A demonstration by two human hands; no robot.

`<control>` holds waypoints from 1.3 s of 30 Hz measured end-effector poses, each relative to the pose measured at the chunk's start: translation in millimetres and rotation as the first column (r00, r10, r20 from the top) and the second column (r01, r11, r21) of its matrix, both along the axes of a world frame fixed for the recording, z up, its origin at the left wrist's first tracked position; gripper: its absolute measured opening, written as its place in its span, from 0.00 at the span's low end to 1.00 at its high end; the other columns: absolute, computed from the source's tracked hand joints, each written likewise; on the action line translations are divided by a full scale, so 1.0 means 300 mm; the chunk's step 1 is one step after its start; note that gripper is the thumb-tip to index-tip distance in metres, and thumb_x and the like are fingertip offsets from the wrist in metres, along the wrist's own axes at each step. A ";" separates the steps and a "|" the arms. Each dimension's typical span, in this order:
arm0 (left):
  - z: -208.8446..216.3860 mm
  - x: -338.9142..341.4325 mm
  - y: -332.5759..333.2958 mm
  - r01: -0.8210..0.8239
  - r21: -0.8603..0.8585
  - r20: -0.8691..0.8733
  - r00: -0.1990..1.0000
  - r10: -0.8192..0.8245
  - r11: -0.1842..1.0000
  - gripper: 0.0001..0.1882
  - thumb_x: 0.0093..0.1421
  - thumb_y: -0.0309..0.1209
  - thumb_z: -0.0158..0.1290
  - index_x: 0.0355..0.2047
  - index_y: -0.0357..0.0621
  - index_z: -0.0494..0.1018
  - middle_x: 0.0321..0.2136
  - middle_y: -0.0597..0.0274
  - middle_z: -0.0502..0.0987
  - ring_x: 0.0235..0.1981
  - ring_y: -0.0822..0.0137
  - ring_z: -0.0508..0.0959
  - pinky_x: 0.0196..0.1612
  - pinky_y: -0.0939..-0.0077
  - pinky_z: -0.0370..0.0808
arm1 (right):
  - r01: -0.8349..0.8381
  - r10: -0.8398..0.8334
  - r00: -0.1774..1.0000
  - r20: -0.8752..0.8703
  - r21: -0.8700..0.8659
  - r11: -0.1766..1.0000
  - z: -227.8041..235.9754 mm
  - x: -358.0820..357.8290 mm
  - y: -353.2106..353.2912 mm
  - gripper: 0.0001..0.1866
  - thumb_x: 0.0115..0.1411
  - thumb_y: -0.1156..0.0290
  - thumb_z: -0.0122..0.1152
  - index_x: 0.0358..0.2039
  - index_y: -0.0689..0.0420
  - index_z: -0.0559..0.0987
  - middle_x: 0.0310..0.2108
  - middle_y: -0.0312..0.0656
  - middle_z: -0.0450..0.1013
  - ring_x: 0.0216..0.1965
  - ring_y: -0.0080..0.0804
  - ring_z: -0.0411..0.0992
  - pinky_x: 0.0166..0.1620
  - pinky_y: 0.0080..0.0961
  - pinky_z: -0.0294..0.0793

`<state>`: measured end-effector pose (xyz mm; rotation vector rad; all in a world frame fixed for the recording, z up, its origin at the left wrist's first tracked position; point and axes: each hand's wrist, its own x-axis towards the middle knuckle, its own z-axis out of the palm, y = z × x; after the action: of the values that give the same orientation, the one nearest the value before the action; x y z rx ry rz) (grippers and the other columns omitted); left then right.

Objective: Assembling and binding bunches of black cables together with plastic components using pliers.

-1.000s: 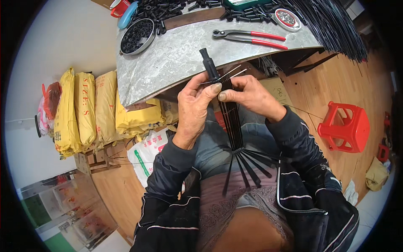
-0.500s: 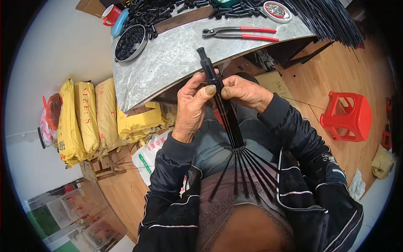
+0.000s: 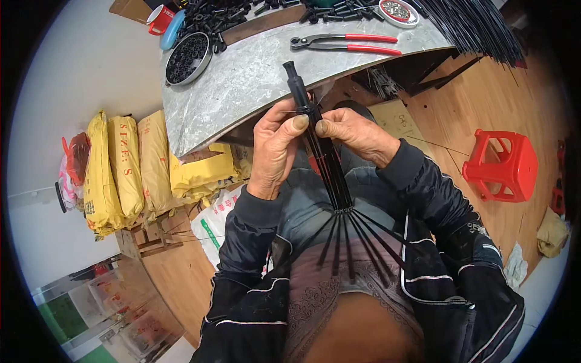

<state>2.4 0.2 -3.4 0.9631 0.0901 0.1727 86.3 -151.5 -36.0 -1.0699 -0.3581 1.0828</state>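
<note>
In front of my lap I hold a black umbrella frame (image 3: 330, 172) at a slant, its tubular plastic end (image 3: 295, 85) pointing up toward the table. My left hand (image 3: 275, 145) is closed on its left side, thumb against the collar below the tube. From the right, my right hand (image 3: 358, 134) pinches the ribs just under that collar with thumb and fingers. A thin wire end juts out near the left fingertips. Lower down, the long ribs run bundled to a joint, then thin black rods (image 3: 357, 242) fan out over my shirt.
On the grey table (image 3: 242, 78) lie red-handled pincers (image 3: 345, 44), a round tray of black rings (image 3: 189, 58), a dish of small metal parts (image 3: 398, 12) and heaped black plastic parts. Black rods (image 3: 478, 30) overhang its right end. A red stool (image 3: 501, 164) stands right; yellow sacks (image 3: 124, 166) stand left.
The fanned rods at the lower end have swung to the right, and the umbrella frame looks slightly turned. Both hands keep their hold with small finger shifts.
</note>
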 end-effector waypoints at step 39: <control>0.003 0.004 0.012 0.057 0.031 0.067 0.996 -0.059 0.998 0.15 0.55 0.25 0.61 0.43 0.41 0.74 0.40 0.65 0.76 0.38 0.74 0.76 0.47 0.76 0.73 | 0.048 -0.036 0.995 -0.095 0.132 0.990 0.064 -0.039 -0.015 0.18 0.56 0.57 0.66 0.39 0.57 0.77 0.30 0.31 0.73 0.32 0.17 0.72 0.30 0.16 0.72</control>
<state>3.5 3.9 -2.4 0.9868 -0.0032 0.1532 74.6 -156.1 -16.8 -0.9014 -0.3288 1.0519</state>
